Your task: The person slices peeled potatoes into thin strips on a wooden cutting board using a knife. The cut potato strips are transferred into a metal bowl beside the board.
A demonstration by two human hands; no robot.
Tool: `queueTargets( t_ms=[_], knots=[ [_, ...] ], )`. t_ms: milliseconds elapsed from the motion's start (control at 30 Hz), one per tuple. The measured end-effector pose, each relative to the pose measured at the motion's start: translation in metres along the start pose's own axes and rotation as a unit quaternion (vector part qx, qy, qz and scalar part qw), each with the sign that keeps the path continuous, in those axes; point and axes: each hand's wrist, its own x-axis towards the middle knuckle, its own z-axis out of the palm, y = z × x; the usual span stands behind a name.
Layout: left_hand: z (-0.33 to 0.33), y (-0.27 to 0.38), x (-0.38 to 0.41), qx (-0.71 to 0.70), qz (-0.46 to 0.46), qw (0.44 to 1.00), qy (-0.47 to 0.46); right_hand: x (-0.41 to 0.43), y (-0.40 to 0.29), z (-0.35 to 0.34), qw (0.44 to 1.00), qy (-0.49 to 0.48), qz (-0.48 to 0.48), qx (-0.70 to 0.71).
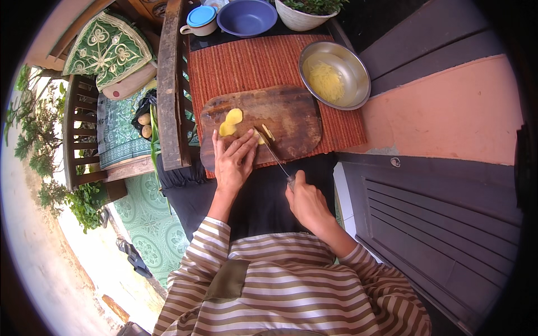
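A worn wooden cutting board (pixel 294 113) lies in front of me on an orange-red woven mat. My left hand (pixel 235 159) presses its fingertips on a yellow slice (pixel 260 138), probably potato, at the board's near part. The knife (pixel 275 156) is in my right hand (pixel 309 201), its blade pointing up and left, beside that slice. A few thin yellow sticks (pixel 269 132) lie just right of the blade. Yellow slices (pixel 233 116) rest on the board above my left hand. Up and to the right, a steel bowl (pixel 357 75) holds thin yellow strips (pixel 325 82) in liquid.
Along the mat's far side stand a lidded cup (pixel 201 21), a blue plastic basin (pixel 247 17) and a white plant pot (pixel 302 17). A wooden armrest (pixel 170 84) borders the mat on the left. Beyond it, brown round potatoes (pixel 145 125) lie by a black bag.
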Motion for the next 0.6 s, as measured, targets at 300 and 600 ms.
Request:
queueTargets(
  t_ms=[300,600],
  knots=[
    [0.001,0.0,-0.001,0.001,0.004,1.0,0.009,0.014,0.008,0.011,1.0,0.007,-0.019,0.016],
    [0.0,0.001,-0.001,-0.003,0.004,1.0,0.019,0.008,0.006,0.0,0.999,-0.008,-0.004,0.045]
  ],
)
